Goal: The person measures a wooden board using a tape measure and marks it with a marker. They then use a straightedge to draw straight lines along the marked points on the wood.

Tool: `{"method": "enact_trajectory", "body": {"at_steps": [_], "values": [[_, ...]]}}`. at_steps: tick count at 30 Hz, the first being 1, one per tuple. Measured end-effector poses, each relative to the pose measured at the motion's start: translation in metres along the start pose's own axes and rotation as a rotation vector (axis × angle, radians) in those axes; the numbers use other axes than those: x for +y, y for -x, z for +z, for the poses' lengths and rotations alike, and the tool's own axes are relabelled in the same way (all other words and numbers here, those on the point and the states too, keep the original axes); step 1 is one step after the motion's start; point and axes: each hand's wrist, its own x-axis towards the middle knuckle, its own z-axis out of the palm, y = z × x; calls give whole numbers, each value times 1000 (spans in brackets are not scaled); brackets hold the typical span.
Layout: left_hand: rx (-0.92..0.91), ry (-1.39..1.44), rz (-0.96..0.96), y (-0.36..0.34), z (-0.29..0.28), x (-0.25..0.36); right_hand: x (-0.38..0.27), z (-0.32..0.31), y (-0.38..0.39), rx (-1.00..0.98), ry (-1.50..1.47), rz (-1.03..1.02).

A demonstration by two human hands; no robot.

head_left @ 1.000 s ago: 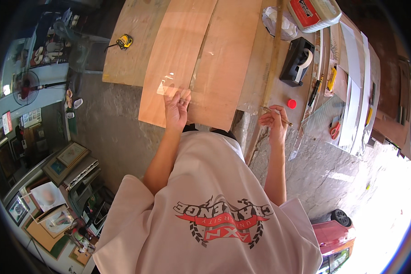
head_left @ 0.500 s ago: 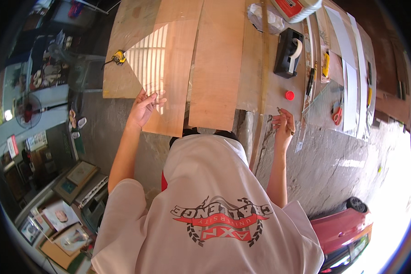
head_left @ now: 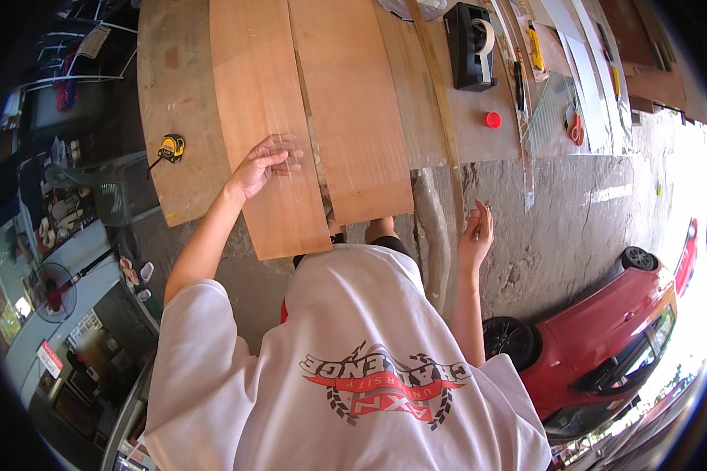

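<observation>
Over the reddish-brown wooden panel (head_left: 279, 212), my left hand (head_left: 261, 169) is closed, thumb against fingers. It pinches what looks like a clear sheet, whose outline barely shows now. A second wooden panel (head_left: 361, 141) lies alongside to the right, a narrow gap between them. Off the table's near edge, my right hand (head_left: 477, 228) is raised with curled fingers. They hold a short slim tool (head_left: 487, 208) with a metallic end, too small to name. A yellow and black tape measure (head_left: 171, 147) lies left of the panels, and a red cap (head_left: 492, 119) lies to their right.
On the worktable (head_left: 165, 86) stands a black tape dispenser (head_left: 470, 51). Farther right are a yellow utility knife (head_left: 535, 49), a black cutter (head_left: 518, 86), red-handled scissors (head_left: 576, 129) and clear strips. A long wooden strip (head_left: 440, 86) overhangs the edge. A red car (head_left: 597, 345) stands behind right.
The view has shifted, so the table sits higher. The striped bright reflection near my left hand has gone. My right hand has drawn back from the table edge.
</observation>
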Motion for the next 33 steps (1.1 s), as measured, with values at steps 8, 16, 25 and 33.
{"method": "enact_trajectory", "body": {"at_steps": [8,16,25,33], "values": [[26,2,3,4,-35,-4,32,30,16,-80,363,94],[136,-48,-29,16,-43,2,49,48,-2,-139,437,135],[540,-341,-32,11,-49,-15,14,48,28,26,166,91],[946,-1120,304,32,-47,10,-14,75,72,83,-9,163]]}}
